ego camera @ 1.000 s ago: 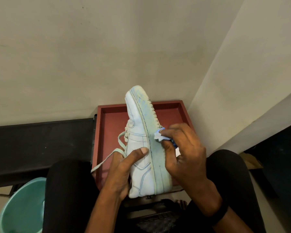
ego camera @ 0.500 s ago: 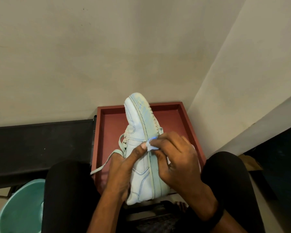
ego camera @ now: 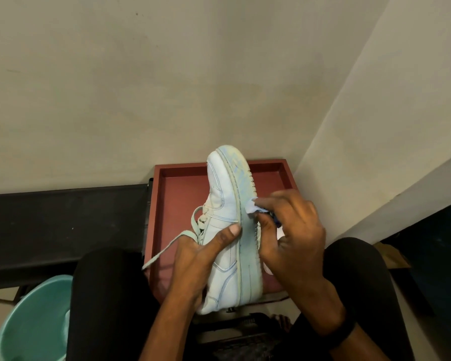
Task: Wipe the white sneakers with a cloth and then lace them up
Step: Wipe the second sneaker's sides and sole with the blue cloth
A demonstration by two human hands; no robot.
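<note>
Over red tray [ego camera: 179,204]: white sneaker [ego camera: 223,208], sole edge turned up; judged light, upper soft, midsole stiff. Left hand [ego camera: 193,259] was curled round its upper, thumb across the side, likely the best hold. Right hand [ego camera: 294,235] pinched small cloth [ego camera: 250,206] against the midsole; lace [ego camera: 167,246] hung loose

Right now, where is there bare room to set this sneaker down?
Free: the red tray along its left wall and far end, beyond the toe of the sneaker; also the black bench left of the tray. Crowded: the tray's near right, where the right hand holds the cloth to the sole and something white lies beneath.
</note>
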